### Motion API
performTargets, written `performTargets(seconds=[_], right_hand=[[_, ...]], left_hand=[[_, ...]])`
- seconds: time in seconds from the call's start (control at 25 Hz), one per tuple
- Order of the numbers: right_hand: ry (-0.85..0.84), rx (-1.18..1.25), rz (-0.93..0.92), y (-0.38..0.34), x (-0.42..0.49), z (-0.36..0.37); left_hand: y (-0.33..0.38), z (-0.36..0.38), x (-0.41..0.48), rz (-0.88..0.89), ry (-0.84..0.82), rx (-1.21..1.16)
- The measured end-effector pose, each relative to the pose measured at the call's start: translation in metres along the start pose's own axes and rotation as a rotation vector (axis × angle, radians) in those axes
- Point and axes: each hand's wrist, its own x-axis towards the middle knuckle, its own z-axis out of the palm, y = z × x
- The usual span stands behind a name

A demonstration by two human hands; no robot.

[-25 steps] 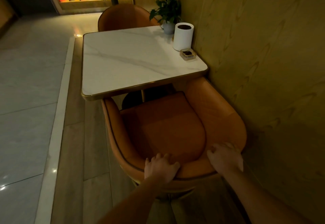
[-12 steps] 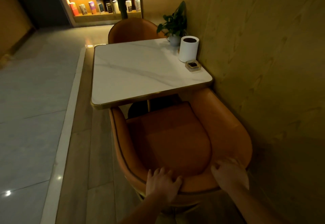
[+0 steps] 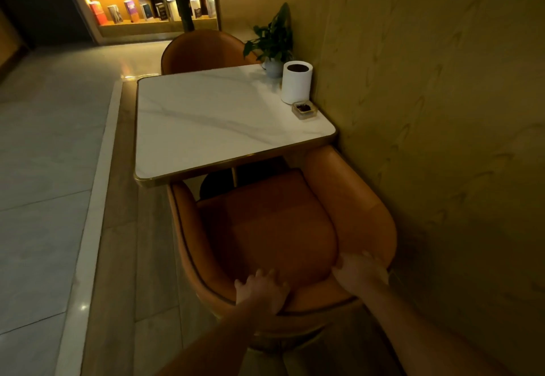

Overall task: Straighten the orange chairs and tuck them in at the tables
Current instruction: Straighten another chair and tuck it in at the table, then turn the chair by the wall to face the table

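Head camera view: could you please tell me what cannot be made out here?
Legs of the near chair: mostly hidden beneath its seat and backrest, head view.
Seat and legs of the far chair: hidden behind the table, head view.
Base of the table: mostly covered by its top and the near chair's seat.
Titles of the books: too small and blurred.
Contents of the small dish: too dark to identify.

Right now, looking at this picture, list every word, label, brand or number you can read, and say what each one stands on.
Nothing here can be read.
On the book covers of the lit shelf: any print is too small and blurred to read.
On the white cylinder on the table: no label shows.
On the small clear box: no readable text.
On the near orange chair: no mark shows.
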Motion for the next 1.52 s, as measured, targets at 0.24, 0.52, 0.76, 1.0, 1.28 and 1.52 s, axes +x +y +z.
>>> performTargets(seconds=[0.24,0.52,0.76,1.0,1.28,1.52], right_hand=[[0.138,0.055,-0.067,-0.003,-0.019,-0.013],[0.248,0.106,-0.115,0.000,-0.053,-0.057],[0.291,0.157,-0.111,0.001,-0.077,-0.078],[0.349,0.181,-0.055,0.001,-0.114,-0.079],[0.440,0.196,0.105,0.005,-0.154,-0.074],[0.621,0.320,0.349,-0.013,-0.191,-0.048]], left_hand=[[0.018,-0.015,-0.027,0.093,0.206,0.034],[0.048,-0.053,-0.073,0.127,0.281,0.065],[0.068,-0.077,-0.100,0.196,0.386,0.107],[0.073,-0.072,-0.116,0.284,0.393,0.164],[0.090,-0.072,-0.124,0.505,0.332,0.233],[0.098,-0.077,-0.130,0.791,0.324,0.329]])
